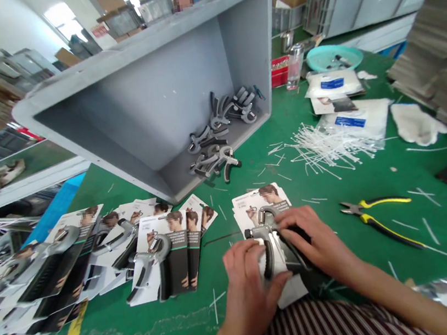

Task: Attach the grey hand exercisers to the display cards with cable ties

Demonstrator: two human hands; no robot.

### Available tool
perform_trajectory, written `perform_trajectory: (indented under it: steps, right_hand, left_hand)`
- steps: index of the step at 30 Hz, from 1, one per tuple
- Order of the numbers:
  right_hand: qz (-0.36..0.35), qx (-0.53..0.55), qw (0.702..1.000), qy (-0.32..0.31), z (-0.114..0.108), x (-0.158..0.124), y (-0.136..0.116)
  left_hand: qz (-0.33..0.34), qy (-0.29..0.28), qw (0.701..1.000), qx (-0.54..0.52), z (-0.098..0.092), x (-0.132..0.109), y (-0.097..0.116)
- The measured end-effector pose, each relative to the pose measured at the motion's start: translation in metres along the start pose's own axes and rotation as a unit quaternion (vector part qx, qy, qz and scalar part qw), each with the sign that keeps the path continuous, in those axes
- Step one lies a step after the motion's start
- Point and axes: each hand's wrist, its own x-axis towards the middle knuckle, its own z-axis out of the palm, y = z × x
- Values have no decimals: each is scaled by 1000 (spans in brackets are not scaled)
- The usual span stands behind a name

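A grey and black hand grip strengthener (273, 238) lies over a printed card (243, 204) at the table's front edge. My left hand (245, 278) is closed at its left handle and the card's edge, thumb low on the card. My right hand (313, 232) curls its fingers over the right handle and the spring end. Part of the card is hidden under both hands. To the left, another hand grip strengthener (154, 263) rests on a card (179, 251), with more carded ones beyond it.
A grey crate (150, 122) lies tipped on its side with several loose grips inside. Right of my hands are yellow-handled pliers (380, 217), a heap of white cable ties (328, 144), a glove (416, 121) and a teal dish (334, 55). A person stands behind the crate.
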Motion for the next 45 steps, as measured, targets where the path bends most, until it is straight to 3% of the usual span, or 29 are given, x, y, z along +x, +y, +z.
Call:
perform_trajectory:
  steps: [2,5,9,14,16,19,23,26,32,39,45]
  right_hand:
    - [-20,-41,995,-86,-8,-13,-10]
    - [-39,-143,975,-164,-7,-26,-27]
    - [-80,-267,944,-178,10,-23,-43]
    - [-80,-351,915,-181,17,-13,-49]
    - [-81,-341,917,-190,16,-10,-49]
    - [-68,-267,944,-181,13,-8,-49]
    - [-35,-141,969,-202,5,-3,-48]
    - [-25,-122,964,-233,0,-1,-46]
    - [-37,-53,953,-295,-9,-2,-39]
    - [-54,3,952,-300,-25,-6,-28]
    - [-79,28,978,-190,-19,-11,-13]
  left_hand:
    - [-65,-5,998,8,-4,-5,-1]
    - [-96,-70,993,-11,-4,-8,-3]
    - [-98,-93,990,-30,-9,-5,-6]
    - [-74,-118,986,-92,-26,-6,-19]
    - [-65,-119,985,-103,-29,-8,-25]
    - [-47,-120,984,-120,-29,-7,-29]
    - [-32,-74,988,-129,-27,-1,-27]
    - [-6,-58,989,-140,-20,0,-25]
    - [-20,-109,987,-119,-1,-1,-16]
    - [-46,-70,985,-149,2,0,-16]
    - [-15,-16,978,-208,-3,2,-9]
